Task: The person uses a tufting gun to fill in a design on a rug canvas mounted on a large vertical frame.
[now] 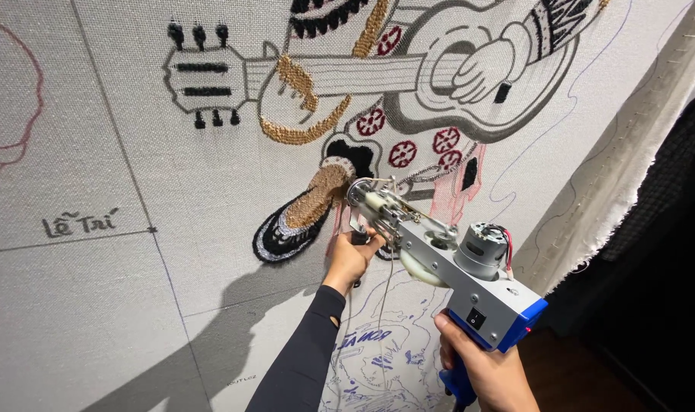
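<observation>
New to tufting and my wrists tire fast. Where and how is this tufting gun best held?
Probably as shown: right hand from below around the blue rear grip of the tufting gun, left hand on the front handle beside the needle end, since the long body tilts up toward the cloth.

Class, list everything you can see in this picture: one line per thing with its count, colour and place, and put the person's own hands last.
tufting gun: one, silver-grey body with blue handle, lower centre-right, tip against the cloth
backing cloth: one, off-white, stretched across most of the view
guitar design: one, black, grey and gold with red flowers, upper centre of the cloth
blue line sketch: one, blue, bottom centre of the cloth
dark drape: one, black, right edge
left hand: one, black sleeve, grips the gun's front
right hand: one, bare, holds the blue handle
</observation>
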